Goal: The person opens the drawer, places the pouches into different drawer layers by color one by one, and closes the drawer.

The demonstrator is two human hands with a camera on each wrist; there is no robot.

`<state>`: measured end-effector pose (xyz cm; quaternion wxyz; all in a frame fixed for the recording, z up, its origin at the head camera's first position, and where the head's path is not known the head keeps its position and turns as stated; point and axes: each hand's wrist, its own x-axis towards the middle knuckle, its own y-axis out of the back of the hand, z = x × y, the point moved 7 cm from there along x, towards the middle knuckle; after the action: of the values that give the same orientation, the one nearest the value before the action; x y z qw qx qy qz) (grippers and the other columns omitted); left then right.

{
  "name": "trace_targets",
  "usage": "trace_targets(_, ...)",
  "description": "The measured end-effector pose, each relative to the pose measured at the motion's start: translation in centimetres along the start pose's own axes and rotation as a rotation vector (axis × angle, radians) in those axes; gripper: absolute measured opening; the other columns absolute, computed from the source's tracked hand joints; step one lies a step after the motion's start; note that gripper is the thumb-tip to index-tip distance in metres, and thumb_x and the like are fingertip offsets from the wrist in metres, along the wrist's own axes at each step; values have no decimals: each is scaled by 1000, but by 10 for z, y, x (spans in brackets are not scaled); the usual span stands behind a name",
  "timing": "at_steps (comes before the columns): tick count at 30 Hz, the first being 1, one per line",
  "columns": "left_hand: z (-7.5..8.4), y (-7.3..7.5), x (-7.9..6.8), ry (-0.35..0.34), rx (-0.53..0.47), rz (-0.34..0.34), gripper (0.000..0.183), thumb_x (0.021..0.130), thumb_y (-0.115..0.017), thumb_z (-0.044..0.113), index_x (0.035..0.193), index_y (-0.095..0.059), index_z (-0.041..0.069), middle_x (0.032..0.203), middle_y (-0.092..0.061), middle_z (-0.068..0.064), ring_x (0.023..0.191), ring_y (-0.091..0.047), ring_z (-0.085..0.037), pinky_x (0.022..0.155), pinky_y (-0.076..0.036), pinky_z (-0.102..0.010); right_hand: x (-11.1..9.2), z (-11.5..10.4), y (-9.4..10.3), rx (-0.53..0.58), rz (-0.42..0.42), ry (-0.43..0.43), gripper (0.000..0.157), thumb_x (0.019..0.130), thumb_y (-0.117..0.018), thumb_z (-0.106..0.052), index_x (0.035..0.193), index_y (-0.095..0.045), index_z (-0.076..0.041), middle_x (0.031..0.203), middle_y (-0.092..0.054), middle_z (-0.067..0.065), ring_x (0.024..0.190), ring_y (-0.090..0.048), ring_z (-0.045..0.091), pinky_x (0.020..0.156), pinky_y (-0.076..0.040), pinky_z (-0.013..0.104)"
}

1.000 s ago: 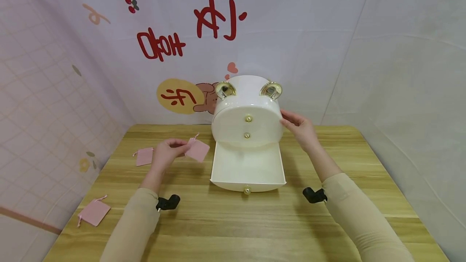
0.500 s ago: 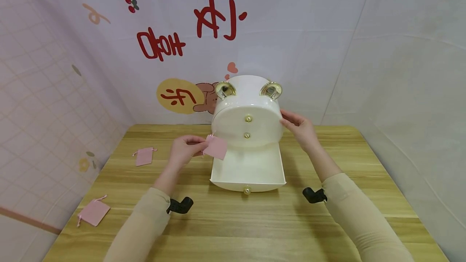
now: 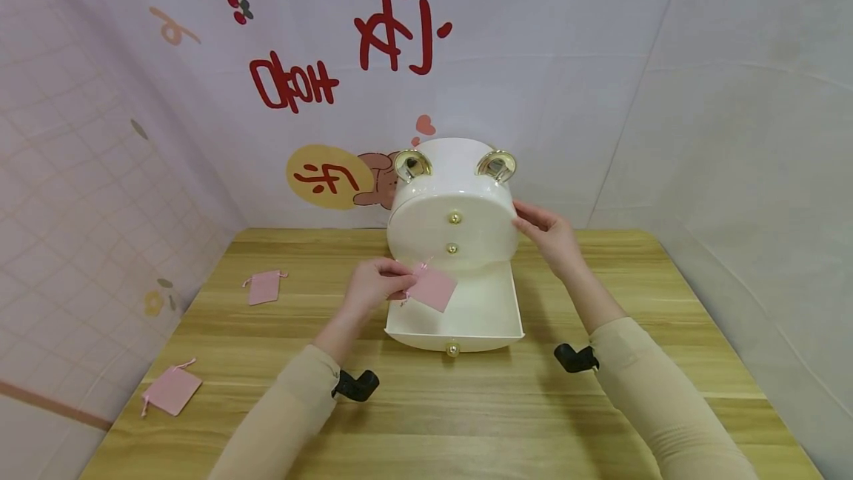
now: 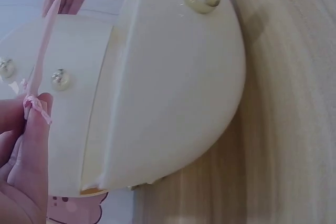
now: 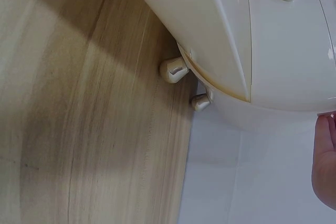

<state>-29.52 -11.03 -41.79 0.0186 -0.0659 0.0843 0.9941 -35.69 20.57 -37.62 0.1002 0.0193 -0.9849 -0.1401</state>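
Between thumb and fingers, my left hand (image 3: 377, 284) pinches a small pink drawstring pouch (image 3: 433, 290) by its gathered top. The pouch hangs over the pulled-out bottom drawer (image 3: 476, 315) of a cream storage box (image 3: 453, 161). In the left wrist view the pouch (image 4: 46, 40) appears edge-on, its cord at my fingertips. My right hand (image 3: 552, 238) rests against the box's right side with extended fingers. Only part of that right hand (image 5: 325, 161) shows at the right wrist view's edge. Round gold knobs (image 3: 453, 218) mark the box's front, and two gold rings stick up on top.
Two more pink pouches lie on the wooden table (image 3: 426, 421): one pouch (image 3: 264, 287) at the left rear, another pouch (image 3: 172, 390) near the left edge. Gold feet (image 5: 173, 70) hold the box off the tabletop. A printed cloth (image 3: 553, 95) hangs behind it.
My left hand has carried the pouch rightward, from beside the box to over the open drawer. The right hand and the box have stayed where they were.
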Motion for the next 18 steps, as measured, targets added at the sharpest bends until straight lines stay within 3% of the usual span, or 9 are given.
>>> trace_targets(8,-11,-19,2,-12,-33,16,12,82,-79,-1,90,-72,-5,84,-69,-11,64,-65,-14,64,-59,-28,1,1,0,11,-4,-5,47,96,-67,-27,139,-58,-8,139,-57,13,128,-51,24,98,-47,25)
trace_targets(18,-15,-32,3,-32,-15,34,11,82,-78,-1,90,-72,-5,81,-70,-11,63,-66,-13,61,-59,-28,1,3,0,16,-2,-16,49,96,-68,-28,139,-58,-8,139,-57,13,130,-51,25,99,-46,26)
